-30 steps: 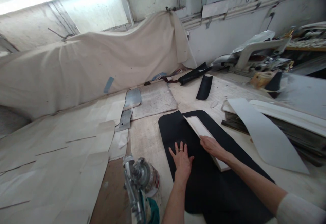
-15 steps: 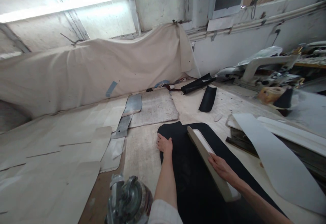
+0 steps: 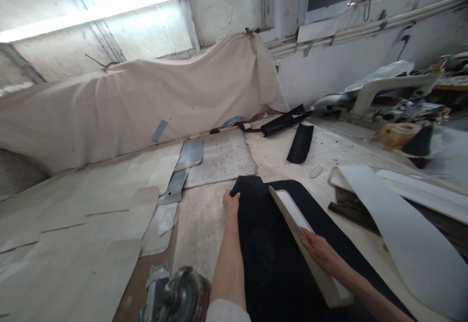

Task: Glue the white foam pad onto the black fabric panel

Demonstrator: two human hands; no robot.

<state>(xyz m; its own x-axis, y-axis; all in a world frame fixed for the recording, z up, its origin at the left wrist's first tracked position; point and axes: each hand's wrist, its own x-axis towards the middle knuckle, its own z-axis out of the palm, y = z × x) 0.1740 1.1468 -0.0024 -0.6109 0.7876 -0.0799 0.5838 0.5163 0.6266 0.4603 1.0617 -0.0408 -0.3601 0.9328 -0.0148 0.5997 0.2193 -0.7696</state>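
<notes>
A large black sheet of material (image 3: 266, 244) lies across the work table in front of me, its far corners rounded. My left hand (image 3: 231, 202) pinches the sheet's far left edge between thumb and fingers, lifting it slightly. My right hand (image 3: 317, 247) grips a long, narrow, beige-and-white flat panel (image 3: 292, 214), tilted up on its edge over the black sheet. What the panel is, I cannot tell. Just left of my left forearm stands a metal machine with a round body (image 3: 183, 292), cut off by the lower edge.
Large pale sheets (image 3: 73, 224) cover the left side. White strips (image 3: 398, 229) are stacked at right. Behind them sit a sewing machine (image 3: 383, 92) and thread cones (image 3: 405, 136). Black offcuts (image 3: 300, 142) lie farther back, before a beige cloth (image 3: 127, 107) hung along the wall.
My left hand has gone from lying spread on the black sheet to pinching its left edge, which has shifted right. My right hand still holds the panel.
</notes>
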